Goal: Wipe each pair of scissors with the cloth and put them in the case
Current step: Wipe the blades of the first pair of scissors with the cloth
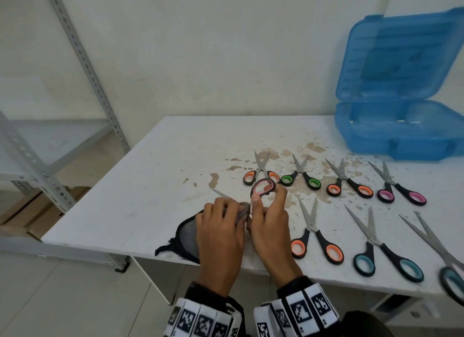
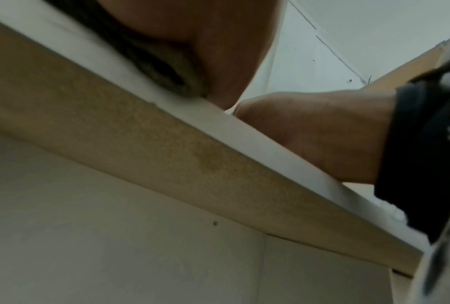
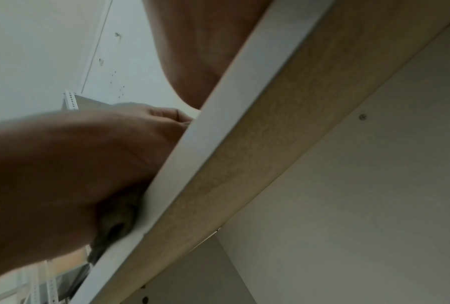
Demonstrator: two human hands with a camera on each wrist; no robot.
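Over the table's [image 1: 155, 161] near edge, both hands curled: left hand [image 1: 221, 226] round cloth [image 1: 187, 232], right hand [image 1: 270, 221] round scissors [image 1: 262, 187].

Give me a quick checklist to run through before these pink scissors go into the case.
1. Case lid open: ok.
2. Right hand grips the pink scissors by the handle: ok.
3. Left hand holds the cloth on the blade: ok.
4. Blade wiped fully: cannot tell, the hands hide most of it.
5. Room in the case: ok, no scissors seen in the tray.
6. Path to the case: not ok at table level, other scissors lie between; lift over them.
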